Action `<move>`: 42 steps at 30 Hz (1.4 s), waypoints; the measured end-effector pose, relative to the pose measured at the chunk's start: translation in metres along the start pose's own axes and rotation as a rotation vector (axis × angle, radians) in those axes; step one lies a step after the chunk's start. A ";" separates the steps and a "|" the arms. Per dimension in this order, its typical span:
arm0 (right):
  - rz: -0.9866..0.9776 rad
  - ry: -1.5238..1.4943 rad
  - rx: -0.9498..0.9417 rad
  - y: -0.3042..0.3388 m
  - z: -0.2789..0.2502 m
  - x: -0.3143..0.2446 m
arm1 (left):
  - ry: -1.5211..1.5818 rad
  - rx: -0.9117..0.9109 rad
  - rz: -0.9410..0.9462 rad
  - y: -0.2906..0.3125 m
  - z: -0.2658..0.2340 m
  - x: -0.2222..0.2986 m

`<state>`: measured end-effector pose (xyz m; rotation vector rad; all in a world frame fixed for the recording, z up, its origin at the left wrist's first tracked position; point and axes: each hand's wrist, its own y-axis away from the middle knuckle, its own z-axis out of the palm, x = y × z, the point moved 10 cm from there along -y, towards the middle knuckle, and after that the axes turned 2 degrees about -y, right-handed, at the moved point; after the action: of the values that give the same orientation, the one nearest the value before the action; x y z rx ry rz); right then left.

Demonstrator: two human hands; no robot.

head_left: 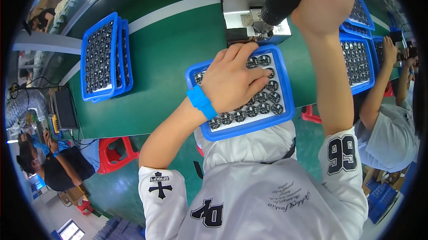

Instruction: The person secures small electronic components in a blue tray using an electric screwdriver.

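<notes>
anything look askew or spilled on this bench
I see no spill or damage. The blue tray under the left hand sits at an angle, its near edge seeming to overhang the green table. In the tray stack at left, the top tray is out of line with what lies beneath.

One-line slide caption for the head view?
Right hand grips a black handheld tool by a metal fixture; left hand is over a blue tray of round black parts.
</notes>
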<state>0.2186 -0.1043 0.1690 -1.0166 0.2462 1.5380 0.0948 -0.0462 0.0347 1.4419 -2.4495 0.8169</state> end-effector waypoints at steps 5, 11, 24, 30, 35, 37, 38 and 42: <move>0.159 -0.560 -0.244 0.007 0.031 0.024 | 0.007 0.002 -0.013 0.001 -0.001 -0.001; 0.030 0.528 -0.007 0.020 -0.005 0.013 | 0.016 0.004 -0.022 0.005 0.001 -0.006; 0.026 0.056 -0.250 0.096 -0.051 0.002 | 0.111 -0.070 -0.053 0.003 0.000 -0.007; 0.101 0.269 -0.057 0.099 -0.066 0.020 | 0.107 -0.087 -0.064 0.004 0.004 -0.008; 0.070 0.199 0.054 0.102 -0.071 0.025 | 0.057 -0.023 -0.025 0.002 -0.002 -0.005; 0.074 0.200 0.052 0.103 -0.067 0.026 | 0.057 -0.019 -0.023 0.002 -0.003 -0.005; 0.079 0.202 0.051 0.103 -0.065 0.026 | 0.058 -0.015 -0.021 0.003 -0.004 -0.005; 0.073 0.183 0.026 0.107 -0.059 0.031 | 0.067 -0.007 -0.022 0.004 -0.003 -0.006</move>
<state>0.1538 -0.1499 0.0717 -1.1393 0.4342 1.5039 0.0942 -0.0385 0.0332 1.4124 -2.3809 0.8381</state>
